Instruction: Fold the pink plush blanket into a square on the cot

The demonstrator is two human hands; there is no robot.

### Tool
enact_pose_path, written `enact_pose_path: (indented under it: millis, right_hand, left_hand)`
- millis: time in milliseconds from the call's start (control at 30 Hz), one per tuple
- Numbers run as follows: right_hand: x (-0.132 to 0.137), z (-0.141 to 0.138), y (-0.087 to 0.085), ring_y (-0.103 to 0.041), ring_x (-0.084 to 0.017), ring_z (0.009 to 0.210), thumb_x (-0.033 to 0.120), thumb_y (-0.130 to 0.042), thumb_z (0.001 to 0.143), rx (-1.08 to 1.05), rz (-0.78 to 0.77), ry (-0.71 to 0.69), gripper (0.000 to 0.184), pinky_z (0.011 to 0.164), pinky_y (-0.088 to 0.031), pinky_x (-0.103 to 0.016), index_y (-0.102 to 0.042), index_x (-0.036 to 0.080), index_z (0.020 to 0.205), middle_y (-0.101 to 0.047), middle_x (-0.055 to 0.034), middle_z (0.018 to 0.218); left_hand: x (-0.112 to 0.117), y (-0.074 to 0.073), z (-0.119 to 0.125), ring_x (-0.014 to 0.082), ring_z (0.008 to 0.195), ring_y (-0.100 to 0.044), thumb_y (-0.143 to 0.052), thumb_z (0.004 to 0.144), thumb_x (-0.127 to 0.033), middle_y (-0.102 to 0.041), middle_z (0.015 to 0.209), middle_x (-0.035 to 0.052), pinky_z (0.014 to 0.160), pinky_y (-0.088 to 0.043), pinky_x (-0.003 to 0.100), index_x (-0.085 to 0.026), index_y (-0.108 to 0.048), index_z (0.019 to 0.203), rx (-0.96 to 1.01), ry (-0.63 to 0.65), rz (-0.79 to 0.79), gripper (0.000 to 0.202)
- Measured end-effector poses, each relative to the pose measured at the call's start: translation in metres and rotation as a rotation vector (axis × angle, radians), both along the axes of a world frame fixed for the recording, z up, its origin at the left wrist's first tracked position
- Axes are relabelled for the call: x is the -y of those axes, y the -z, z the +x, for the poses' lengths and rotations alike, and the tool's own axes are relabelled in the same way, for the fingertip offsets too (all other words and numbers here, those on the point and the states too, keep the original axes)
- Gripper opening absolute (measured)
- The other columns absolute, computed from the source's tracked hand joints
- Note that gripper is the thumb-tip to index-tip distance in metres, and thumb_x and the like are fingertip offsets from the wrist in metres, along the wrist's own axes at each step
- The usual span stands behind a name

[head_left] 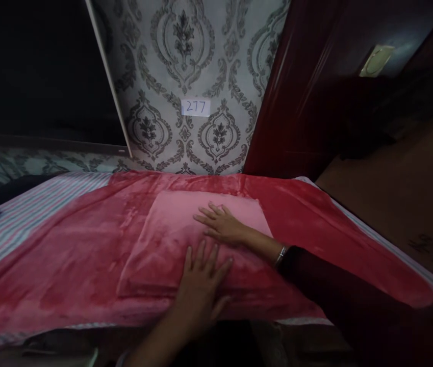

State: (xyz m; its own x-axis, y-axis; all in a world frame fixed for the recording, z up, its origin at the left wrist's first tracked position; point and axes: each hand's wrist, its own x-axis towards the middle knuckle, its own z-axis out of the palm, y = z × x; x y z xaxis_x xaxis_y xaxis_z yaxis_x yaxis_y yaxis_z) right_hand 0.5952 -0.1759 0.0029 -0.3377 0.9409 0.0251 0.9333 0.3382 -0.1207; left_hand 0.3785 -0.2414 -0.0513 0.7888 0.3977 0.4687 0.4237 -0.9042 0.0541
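A pink cloth (162, 244) lies squared on a red blanket (304, 229), apparently already folded, slight unevenness left in its near half; left hand (199, 280) and right hand (222, 224) rest there, spread wide, gripping nothing, before a patterned wall (185, 61).

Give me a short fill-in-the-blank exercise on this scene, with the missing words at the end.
1. The handwritten number on the white label is ____.
2. The left hand and right hand both lie on the folded cloth; the one nearer the patterned wallpaper is the ____ one.
3. The sheet showing beyond the red blanket is patterned with ____.

Missing words: 277; right; stripes.
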Motion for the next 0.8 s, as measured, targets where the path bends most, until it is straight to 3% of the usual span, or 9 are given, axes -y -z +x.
enact_pose_path:
  millis: [167,333,500,667,733,800]
  right_hand:
    - [-0.033,0.016,0.007,-0.011,-0.037,0.156,0.058,-0.033,0.106,-0.010,-0.019,0.077,0.061,0.121,-0.014,-0.069,-0.026,0.036,0.162,-0.013,-0.0047,0.171]
    - [-0.077,0.051,0.017,-0.018,-0.033,0.156,0.058,-0.027,0.107,-0.121,-0.122,0.218,0.061,0.123,-0.014,-0.063,-0.026,0.034,0.162,-0.020,-0.0046,0.170]
    - [-0.090,0.059,0.030,-0.019,-0.025,0.156,0.051,-0.018,0.108,-0.209,-0.111,0.314,0.059,0.127,-0.013,-0.056,-0.032,0.028,0.161,-0.027,-0.0015,0.168]
    - [-0.081,0.046,0.009,-0.020,-0.027,0.156,0.046,-0.023,0.108,-0.124,-0.134,0.378,0.057,0.125,-0.013,-0.061,-0.028,0.027,0.162,-0.023,-0.0043,0.169]
    - [-0.076,0.030,-0.004,-0.015,-0.032,0.157,0.045,-0.026,0.108,-0.070,-0.101,0.410,0.057,0.122,-0.013,-0.066,-0.028,0.028,0.162,-0.019,-0.0062,0.170]
    - [-0.069,0.006,-0.014,-0.011,-0.035,0.157,0.046,-0.028,0.108,-0.034,-0.020,0.352,0.056,0.122,-0.013,-0.067,-0.031,0.030,0.162,-0.016,-0.0059,0.170]
  left_hand:
    - [0.000,0.025,-0.006,0.0435,0.156,-0.014,-0.075,0.075,-0.034,-0.029,0.167,0.0131,0.119,-0.016,0.070,-0.033,-0.041,0.156,0.004,-0.019,0.052,0.088]
    - [0.000,0.027,-0.005,0.0445,0.156,-0.012,-0.075,0.074,-0.036,-0.025,0.169,0.0104,0.119,-0.014,0.069,-0.034,-0.041,0.155,0.010,-0.009,0.045,0.088]
    - [0.001,0.030,-0.006,0.0438,0.156,-0.013,-0.072,0.079,-0.044,-0.023,0.170,0.0091,0.121,-0.011,0.069,-0.035,-0.037,0.157,-0.001,-0.006,0.007,0.087]
    - [0.005,0.016,-0.009,0.0423,0.155,-0.017,-0.068,0.085,-0.046,-0.027,0.168,0.0087,0.120,-0.015,0.070,-0.036,-0.036,0.158,-0.010,-0.002,-0.044,0.080]
    - [0.004,0.005,-0.015,0.0407,0.154,-0.022,-0.067,0.086,-0.047,-0.031,0.167,0.0083,0.121,-0.019,0.068,-0.035,-0.038,0.156,-0.030,0.025,-0.057,0.077]
    - [0.000,-0.005,-0.025,0.0348,0.152,-0.029,-0.063,0.090,-0.045,-0.038,0.164,0.0070,0.123,-0.018,0.063,-0.033,-0.039,0.156,-0.042,0.069,-0.045,0.071]
